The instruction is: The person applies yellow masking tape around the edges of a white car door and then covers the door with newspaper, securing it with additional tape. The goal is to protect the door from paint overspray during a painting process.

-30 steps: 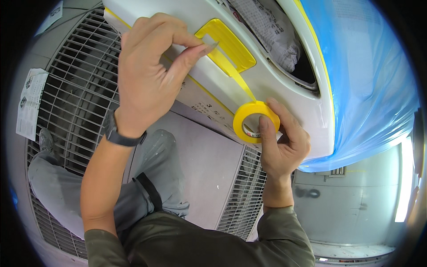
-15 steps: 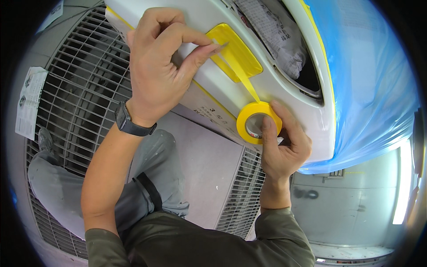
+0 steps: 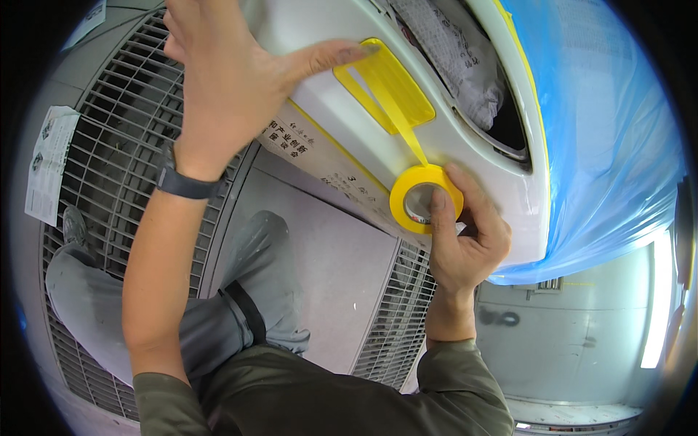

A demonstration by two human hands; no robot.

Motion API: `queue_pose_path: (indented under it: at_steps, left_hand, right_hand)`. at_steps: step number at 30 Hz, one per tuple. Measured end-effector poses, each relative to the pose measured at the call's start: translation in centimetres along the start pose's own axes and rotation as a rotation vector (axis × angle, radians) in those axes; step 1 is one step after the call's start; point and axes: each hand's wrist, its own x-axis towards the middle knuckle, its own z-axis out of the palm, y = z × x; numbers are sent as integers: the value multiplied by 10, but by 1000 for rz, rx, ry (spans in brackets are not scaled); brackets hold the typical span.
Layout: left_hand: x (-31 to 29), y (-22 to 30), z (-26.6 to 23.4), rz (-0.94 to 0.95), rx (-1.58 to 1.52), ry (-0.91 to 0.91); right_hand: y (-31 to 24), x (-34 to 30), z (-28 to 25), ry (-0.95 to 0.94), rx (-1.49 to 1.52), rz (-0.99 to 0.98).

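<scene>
My right hand grips a roll of yellow masking tape, thumb on its core and fingers along its outer side. A narrow strip of tape runs from the roll up across a yellow taped rectangle on a white glossy car body panel. My left hand has its fingers spread. Its thumb is stretched out, the tip pressing at the top of the rectangle, by the strip's far end. The upper fingertips are cut off by the picture's top edge.
Printed paper hangs from the panel's lower edge, bordered by yellow tape. Crumpled paper fills an opening in the panel. Blue plastic film drapes on the right. Floor grating lies at left, with a paper sheet beside it.
My left hand has gone from pinching near the strip's end to spread fingers, shifting up and left with its thumb on the rectangle's top. My right hand and the roll barely moved.
</scene>
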Motion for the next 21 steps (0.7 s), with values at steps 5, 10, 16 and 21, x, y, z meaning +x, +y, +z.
queue_pose_path:
  at_steps: [5,10,16,21]
  left_hand:
    - [13,-5,11,106,69,47]
    - [12,-3,22,296,50,124]
    - [7,1,34,345,139,111]
    - [6,13,28,350,183,33]
  right_hand:
    - [2,0,1,15,8,-27]
    - [3,0,1,13,7,-54]
    - [3,0,1,13,-10,-73]
    - [3,0,3,5,-11,-61]
